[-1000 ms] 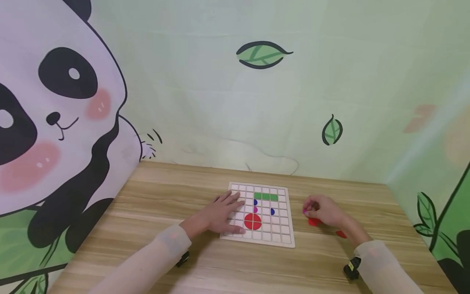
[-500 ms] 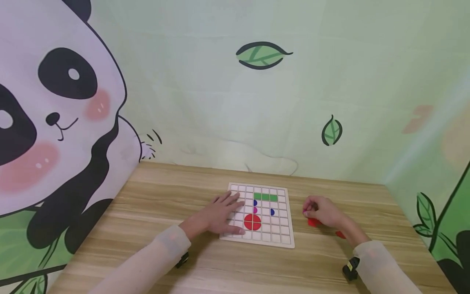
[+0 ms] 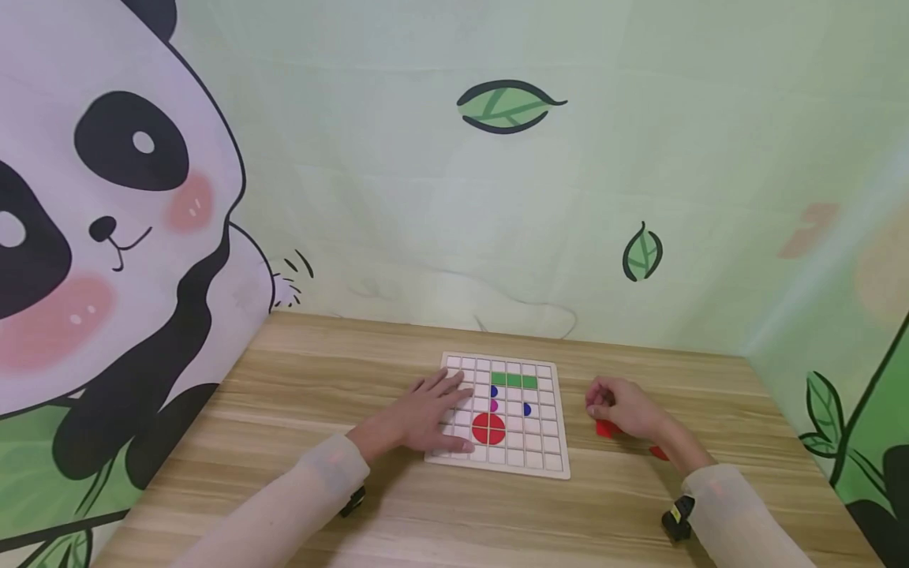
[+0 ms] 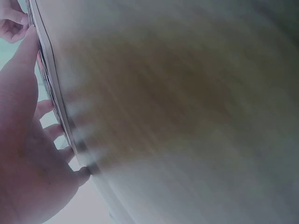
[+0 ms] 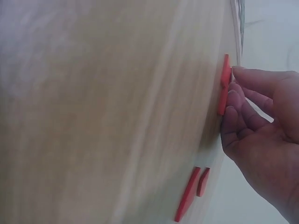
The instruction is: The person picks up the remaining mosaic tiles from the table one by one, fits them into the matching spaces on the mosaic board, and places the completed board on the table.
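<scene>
A white square grid board (image 3: 543, 446) lies on the wooden table, with green squares (image 3: 514, 380), a red disc (image 3: 488, 428) of quarter pieces, two blue half-rounds (image 3: 527, 409) and a pink piece (image 3: 494, 405) on it. My left hand (image 3: 433, 414) rests spread on the board's left part, fingers straight; in the left wrist view its fingertips (image 4: 83, 172) reach the board's edge. Right of the board, my right hand (image 3: 625, 406) has curled fingers and pinches a small pink piece, now mostly hidden by the fingertips. Directly below those fingertips lie red pieces (image 5: 223, 95) on the table.
More red pieces (image 5: 188, 195) lie nearer the right wrist, one partly behind the forearm in the head view. The wooden table (image 3: 341, 355) meets a printed fabric wall (image 3: 398, 197) at its back edge. A panda picture (image 3: 142, 237) covers the left side.
The pink piece at my right fingertips showed clearly a second ago and is now mostly hidden as the fingers shift slightly. The left hand and board have stayed put.
</scene>
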The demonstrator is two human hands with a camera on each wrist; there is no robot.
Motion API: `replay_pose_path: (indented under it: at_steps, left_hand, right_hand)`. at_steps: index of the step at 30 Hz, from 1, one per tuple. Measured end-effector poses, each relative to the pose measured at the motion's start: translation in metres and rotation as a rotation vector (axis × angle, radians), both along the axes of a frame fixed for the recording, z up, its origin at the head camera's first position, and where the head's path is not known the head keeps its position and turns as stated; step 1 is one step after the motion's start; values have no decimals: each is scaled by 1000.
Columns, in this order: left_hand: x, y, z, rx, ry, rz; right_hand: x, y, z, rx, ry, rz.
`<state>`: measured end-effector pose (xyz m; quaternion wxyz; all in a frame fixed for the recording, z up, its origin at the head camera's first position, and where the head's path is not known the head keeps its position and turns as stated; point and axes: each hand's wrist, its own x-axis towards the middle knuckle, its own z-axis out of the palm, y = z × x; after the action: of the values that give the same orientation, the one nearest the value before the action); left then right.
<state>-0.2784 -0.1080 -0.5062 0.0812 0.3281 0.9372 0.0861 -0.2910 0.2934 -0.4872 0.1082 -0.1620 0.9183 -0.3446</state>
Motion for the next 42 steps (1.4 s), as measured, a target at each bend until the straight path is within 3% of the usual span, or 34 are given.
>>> replay_pose_path:
  at_steps: [11,25,36,42]
  left_hand:
    - [0,2,5,6,-17,4]
    - [2,-1,3,22,-36,5]
    - [1,-1,3,8,-25,8]
    - [0,-1,-1,-5,-13,6]
  right_hand:
    - [-1,7,6,12,-33,-66]
    - [3,7,-4,15,34,-39]
    - [0,-1,-1,80,111,39]
    - [2,-1,0,65,104,34]
